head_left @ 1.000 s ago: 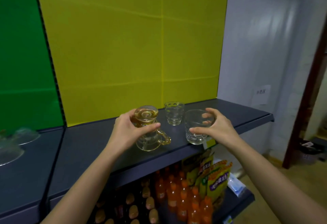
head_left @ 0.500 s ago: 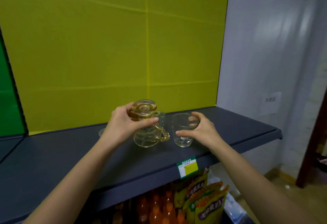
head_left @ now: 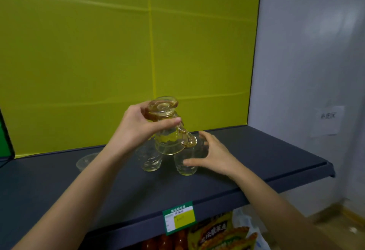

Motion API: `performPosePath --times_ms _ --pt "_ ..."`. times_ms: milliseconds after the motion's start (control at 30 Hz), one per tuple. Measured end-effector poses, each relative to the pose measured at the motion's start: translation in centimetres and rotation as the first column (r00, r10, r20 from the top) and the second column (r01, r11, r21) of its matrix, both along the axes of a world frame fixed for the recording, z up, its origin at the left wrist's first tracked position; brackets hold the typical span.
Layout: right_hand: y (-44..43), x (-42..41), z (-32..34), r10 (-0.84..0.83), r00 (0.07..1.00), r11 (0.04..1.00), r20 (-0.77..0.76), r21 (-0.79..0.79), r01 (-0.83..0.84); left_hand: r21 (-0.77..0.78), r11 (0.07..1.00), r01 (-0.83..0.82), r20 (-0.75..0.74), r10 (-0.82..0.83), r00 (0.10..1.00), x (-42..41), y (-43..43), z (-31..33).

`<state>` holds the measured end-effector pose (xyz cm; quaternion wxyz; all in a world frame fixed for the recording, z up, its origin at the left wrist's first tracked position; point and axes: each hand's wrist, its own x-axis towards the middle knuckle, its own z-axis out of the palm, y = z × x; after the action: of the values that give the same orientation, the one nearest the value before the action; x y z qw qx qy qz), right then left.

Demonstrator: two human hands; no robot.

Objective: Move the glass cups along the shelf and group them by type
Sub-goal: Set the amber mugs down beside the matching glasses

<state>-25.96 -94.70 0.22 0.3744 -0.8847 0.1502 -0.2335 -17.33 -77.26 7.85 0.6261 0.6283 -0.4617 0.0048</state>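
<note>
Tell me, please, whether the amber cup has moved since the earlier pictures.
Yes. The amber cup stood upside down on the dark shelf; now the left hand holds it tilted, raised off the shelf above two clear glasses.

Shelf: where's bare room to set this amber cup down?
Bare shelf runs from the right hand to the shelf's right end, and along the front by the price tag. Crowded in the middle: left glass and right glass stand close under the cup.

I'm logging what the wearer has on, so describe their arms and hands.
Both forearms are bare as far as the view shows, with no sleeves or cuffs. The left hand and right hand wear no gloves, rings, watch or bands.
</note>
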Motion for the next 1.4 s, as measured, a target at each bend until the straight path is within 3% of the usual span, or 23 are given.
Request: performPosePath --times_ms 100,267,333,400,500,667,767,833,933,1033,1267,1400 --pt "-2.4 -2.9 0.7 0.059 0.994 0.998 0.09 0.024 -0.062 -0.037 0.999 0.006 -0.025 -0.007 1.0 -1.5 -2.3 0.5" --pt "-5.4 -5.8 1.2 0.275 0.942 0.918 0.192 0.239 -0.316 -0.078 0.997 0.014 -0.079 -0.021 0.997 -4.7 -8.7 0.5" --pt "-5.6 -5.4 1.2 0.249 0.926 0.865 0.283 0.366 -0.344 -0.074 0.997 0.018 -0.131 -0.028 0.991 -5.1 -10.2 -0.2" --pt "-12.1 -8.6 1.2 0.25 0.904 0.824 0.347 0.414 -0.386 -0.097 0.995 -0.007 -0.217 -0.014 0.976 -9.0 -17.4 -0.9" --pt "-13.6 -8.1 0.7 0.137 0.9 0.797 0.413 0.493 -0.348 -0.137 0.99 0.032 -0.32 -0.075 0.944 -8.8 -18.9 -1.8" --pt "-20.8 -10.8 0.9 0.166 0.876 0.756 0.453 0.512 -0.408 0.011 1.0 0.026 -0.368 -0.02 0.93 -10.6 -24.6 -4.0" --pt "-22.3 -10.8 2.3 0.162 0.884 0.848 0.439 0.396 -0.352 0.125 0.989 -0.079 -0.25 0.109 0.962 -8.8 -23.9 -5.2" --pt "-23.3 -10.6 3.6 0.143 0.929 0.958 0.342 0.189 -0.217 0.209 0.942 -0.263 -0.021 0.273 0.962 -7.8 -23.4 -5.7" --pt "-24.1 -9.5 4.2 0.116 0.986 0.982 0.116 -0.163 -0.096 0.309 0.819 -0.483 0.338 0.38 0.861 -7.7 -22.8 -6.1" --pt "-24.6 -8.0 3.5 0.11 0.994 0.956 -0.019 -0.27 -0.111 0.37 0.658 -0.656 0.577 0.391 0.717 -8.5 -22.4 -6.4" --pt "-24.5 -5.7 2.9 0.125 0.991 0.948 -0.044 -0.288 -0.133 0.347 0.502 -0.792 0.739 0.374 0.56 -9.0 -20.8 -6.6" --pt "-24.2 -5.4 2.6 0.116 0.989 0.932 -0.087 -0.333 -0.139 0.326 0.469 -0.821 0.768 0.375 0.519 -8.8 -19.9 -6.4"
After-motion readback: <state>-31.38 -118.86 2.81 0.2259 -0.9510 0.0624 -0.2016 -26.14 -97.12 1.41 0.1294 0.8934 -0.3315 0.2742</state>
